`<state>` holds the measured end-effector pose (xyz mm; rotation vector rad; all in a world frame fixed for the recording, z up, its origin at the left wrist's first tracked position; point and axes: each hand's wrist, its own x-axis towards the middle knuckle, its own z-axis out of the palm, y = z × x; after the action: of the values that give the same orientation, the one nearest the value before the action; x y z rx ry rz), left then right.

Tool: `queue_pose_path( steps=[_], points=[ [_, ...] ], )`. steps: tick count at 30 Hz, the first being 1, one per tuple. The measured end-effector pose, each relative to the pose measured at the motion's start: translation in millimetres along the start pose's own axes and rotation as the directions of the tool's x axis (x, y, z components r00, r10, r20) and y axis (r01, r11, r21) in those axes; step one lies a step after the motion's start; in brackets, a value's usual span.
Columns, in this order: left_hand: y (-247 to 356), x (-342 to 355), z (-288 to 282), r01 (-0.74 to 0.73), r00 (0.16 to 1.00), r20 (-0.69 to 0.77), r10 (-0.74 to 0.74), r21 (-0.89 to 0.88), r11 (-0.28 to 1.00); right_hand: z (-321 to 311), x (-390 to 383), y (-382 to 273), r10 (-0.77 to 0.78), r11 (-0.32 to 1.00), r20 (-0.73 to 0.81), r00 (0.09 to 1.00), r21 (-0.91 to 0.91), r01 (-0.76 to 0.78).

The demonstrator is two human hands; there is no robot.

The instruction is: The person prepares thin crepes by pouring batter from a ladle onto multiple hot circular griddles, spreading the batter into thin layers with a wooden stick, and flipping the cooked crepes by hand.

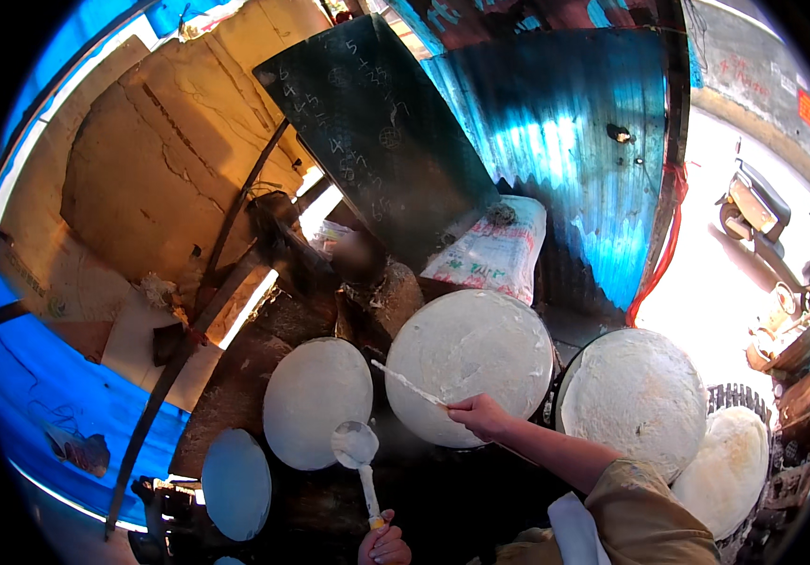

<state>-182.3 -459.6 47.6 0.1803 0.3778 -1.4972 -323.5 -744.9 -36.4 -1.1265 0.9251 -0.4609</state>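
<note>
My left hand, low in the middle, is closed round the handle of a batter-coated ladle. The ladle's round bowl overlaps the lower right edge of a smooth pale disc. My right hand grips a thin stick smeared with white; it reaches left across a large round griddle covered in a white layer of batter or dough. Whether the stick touches that layer I cannot tell.
To the right are a white-coated round and a smaller yellowish one. A bluish disc stands at lower left. Behind are a printed sack, a dark chalked board and a corrugated sheet. A scooter stands outside.
</note>
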Motion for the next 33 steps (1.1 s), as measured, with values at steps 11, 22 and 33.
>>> queue_pose_path(
  steps=[11,22,33],
  points=[
    [14.8,-41.8,-49.3,0.098,0.993,-0.061,-0.102,-0.064,0.993,32.9,-179.6,123.9,-0.247,0.926,-0.432,0.868,-0.370,0.080],
    [16.4,-40.1,-74.1,0.372,0.927,0.031,-0.374,0.043,0.927,-93.9,-166.4,51.5,-0.439,0.642,-0.746,0.501,-0.650,-0.405],
    [-93.1,-3.2,-64.8,0.470,0.879,0.050,-0.474,0.081,0.879,-300.0,-485.0,154.4,0.076,0.900,-0.996,-0.044,0.050,0.433]
  ],
)
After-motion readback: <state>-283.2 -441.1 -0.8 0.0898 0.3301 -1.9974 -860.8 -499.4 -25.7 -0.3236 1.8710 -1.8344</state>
